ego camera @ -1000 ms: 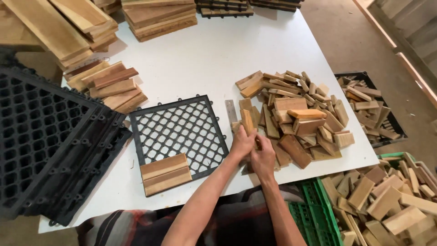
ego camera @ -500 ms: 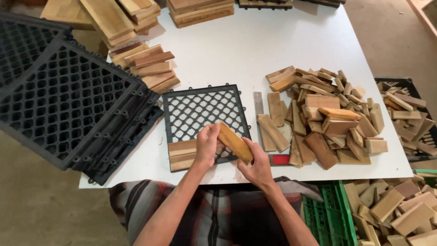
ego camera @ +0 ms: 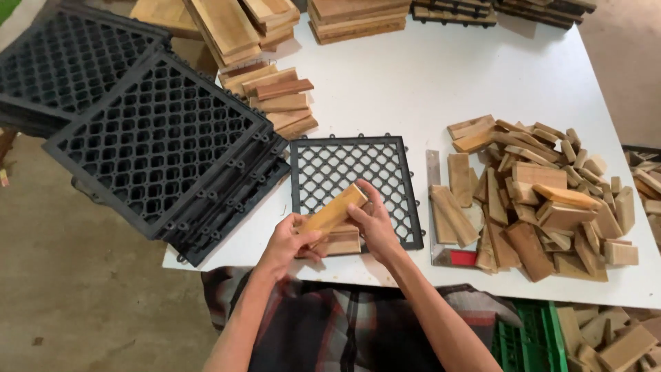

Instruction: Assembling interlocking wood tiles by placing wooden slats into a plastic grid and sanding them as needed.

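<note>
A short wooden slat (ego camera: 333,211) is held tilted between both hands above the near edge of a black plastic grid tile (ego camera: 352,180) lying on the white table (ego camera: 427,83). My left hand (ego camera: 286,242) grips the slat's lower end and my right hand (ego camera: 375,224) holds its upper end. Under the hands, wooden slats (ego camera: 339,243) lie on the grid's near strip. To the right is a loose pile of wood pieces (ego camera: 544,200).
A stack of black grid tiles (ego camera: 155,141) overhangs the table's left side, with another stack (ego camera: 65,62) behind. Stacked slats (ego camera: 275,100) and longer planks (ego camera: 227,27) sit at the back. A metal square (ego camera: 435,207) lies by the pile. A green crate (ego camera: 540,337) stands lower right.
Both hands moved left from the wood pile to the grid tile, carrying one slat. The slat now sits tilted over the slats on the grid's near strip.
</note>
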